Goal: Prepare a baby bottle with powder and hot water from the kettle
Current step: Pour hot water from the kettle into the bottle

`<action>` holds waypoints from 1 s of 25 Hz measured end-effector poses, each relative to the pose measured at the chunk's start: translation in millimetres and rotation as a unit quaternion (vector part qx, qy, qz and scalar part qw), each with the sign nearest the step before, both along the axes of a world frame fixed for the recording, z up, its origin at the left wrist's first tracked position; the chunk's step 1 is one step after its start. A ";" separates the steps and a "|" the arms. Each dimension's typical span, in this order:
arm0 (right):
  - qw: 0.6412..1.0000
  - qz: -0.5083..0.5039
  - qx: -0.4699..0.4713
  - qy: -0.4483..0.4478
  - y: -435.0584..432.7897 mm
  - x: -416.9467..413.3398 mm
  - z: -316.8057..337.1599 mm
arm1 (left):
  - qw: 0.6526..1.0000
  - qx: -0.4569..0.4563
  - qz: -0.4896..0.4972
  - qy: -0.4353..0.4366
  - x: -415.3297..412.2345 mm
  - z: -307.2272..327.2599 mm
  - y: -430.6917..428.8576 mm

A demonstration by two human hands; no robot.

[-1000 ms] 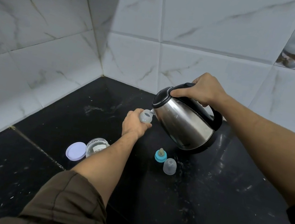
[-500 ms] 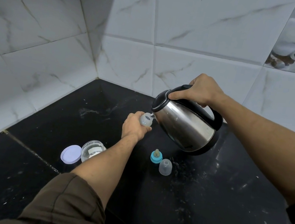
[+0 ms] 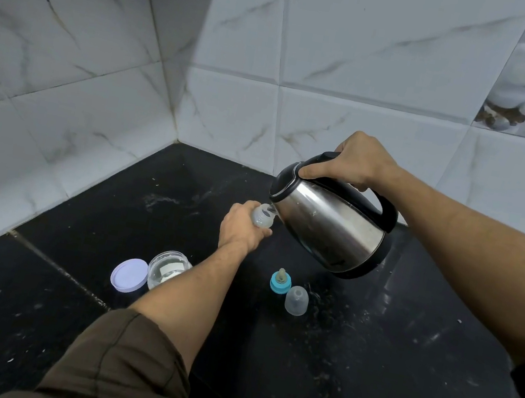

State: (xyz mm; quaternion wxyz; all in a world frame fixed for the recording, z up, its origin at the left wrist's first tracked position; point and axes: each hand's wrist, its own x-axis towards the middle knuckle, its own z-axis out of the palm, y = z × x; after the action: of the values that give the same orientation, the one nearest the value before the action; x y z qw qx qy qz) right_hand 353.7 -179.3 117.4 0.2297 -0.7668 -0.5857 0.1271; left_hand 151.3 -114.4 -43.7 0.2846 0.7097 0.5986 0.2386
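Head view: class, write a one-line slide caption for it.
Right hand tilts a steel kettle so its spout meets the baby bottle held in the left hand at a black counter.

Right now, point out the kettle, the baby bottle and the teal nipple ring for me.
kettle (image 3: 328,230), head view, on its steel body.
baby bottle (image 3: 262,219), head view, on its clear neck below the spout.
teal nipple ring (image 3: 279,286), head view, on the teal collar under the nipple.
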 end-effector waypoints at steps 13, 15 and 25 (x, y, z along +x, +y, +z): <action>1.000 -0.001 0.003 -0.016 -1.0 -5.2 6.4 | 1.000 -0.007 -0.004 -0.008 -2.1 6.1 -2.2; 1.000 -0.002 0.002 -0.020 -0.8 -5.7 7.1 | 1.000 -0.006 -0.004 -0.010 -1.5 6.2 -2.4; 1.000 0.002 -0.006 -0.024 -1.2 -7.9 9.1 | 1.000 -0.005 -0.001 -0.013 -3.9 5.2 -2.4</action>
State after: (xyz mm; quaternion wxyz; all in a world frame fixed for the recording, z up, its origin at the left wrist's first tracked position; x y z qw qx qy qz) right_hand 345.8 -180.6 126.5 0.2107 -0.7701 -0.5916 0.1121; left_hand 147.4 -116.9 -38.6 0.2965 0.7054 0.5954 0.2448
